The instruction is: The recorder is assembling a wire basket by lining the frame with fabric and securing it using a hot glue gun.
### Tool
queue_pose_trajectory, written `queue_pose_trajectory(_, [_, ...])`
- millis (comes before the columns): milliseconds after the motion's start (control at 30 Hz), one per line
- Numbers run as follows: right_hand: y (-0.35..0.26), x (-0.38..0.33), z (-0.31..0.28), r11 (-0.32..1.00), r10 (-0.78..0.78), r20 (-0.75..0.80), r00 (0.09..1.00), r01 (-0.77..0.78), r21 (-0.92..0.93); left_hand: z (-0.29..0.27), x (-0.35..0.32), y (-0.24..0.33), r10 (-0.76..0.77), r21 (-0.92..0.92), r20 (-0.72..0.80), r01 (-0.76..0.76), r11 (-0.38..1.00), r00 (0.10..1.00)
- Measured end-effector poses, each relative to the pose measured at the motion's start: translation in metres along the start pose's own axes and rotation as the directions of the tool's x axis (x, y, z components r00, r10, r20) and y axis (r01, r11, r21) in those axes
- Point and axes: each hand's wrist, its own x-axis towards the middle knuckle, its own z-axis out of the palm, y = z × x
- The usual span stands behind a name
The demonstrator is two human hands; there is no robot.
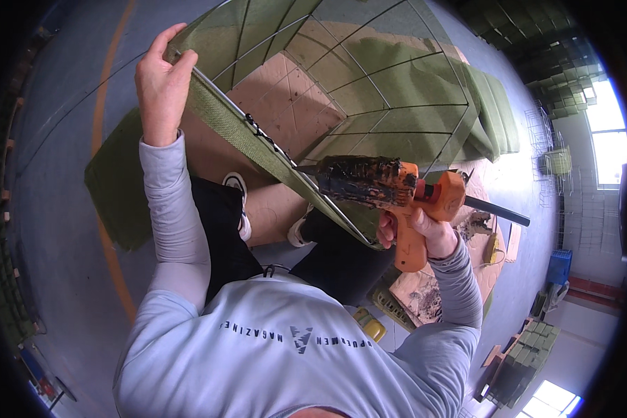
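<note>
My right hand [435, 235] is wrapped round the grip of an orange glue gun [411, 244], its front half coated in black residue. A black glue stick [498, 210] sticks out of the gun's back. The nozzle points left at the rim of a metal wire frame [219, 93] lined with green mesh fabric [223, 118]; whether it touches cannot be told. Black glue [258, 129] lies along that rim, left of the nozzle. At the rim's upper left, my left hand [164, 87] grips the wire frame between thumb and fingers. The frame stands tilted in front of my legs.
Brown cardboard [275, 94] lies beneath the frame, and stained cardboard [418, 296] is at my right. A yellow object [369, 324] sits beside my right leg. Green stacks [529, 352], a blue crate [559, 266] and wire racks stand farther right. An orange line [104, 90] crosses the floor.
</note>
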Motion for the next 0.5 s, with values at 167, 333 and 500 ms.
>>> queue_pose_trajectory(167, [0.004, -0.013, -0.008, 1.000, 0.013, 0.015, 1.000, -0.013, 0.024, 0.003, 0.001, 0.006, 0.000, -0.003, 0.006, 0.000, 1.000, 1.000])
queue_pose_trajectory(333, [0.008, -0.024, -0.012, 0.999, 0.024, -0.011, 1.000, -0.023, 0.046, 0.004, 0.001, 0.007, -0.007, -0.004, 0.006, 0.007, 1.000, 1.000])
queue_pose_trajectory(500, [0.009, -0.027, -0.010, 0.996, 0.025, -0.023, 0.999, -0.023, 0.086, 0.004, 0.000, 0.010, -0.027, -0.003, 0.014, 0.027, 1.000, 1.000])
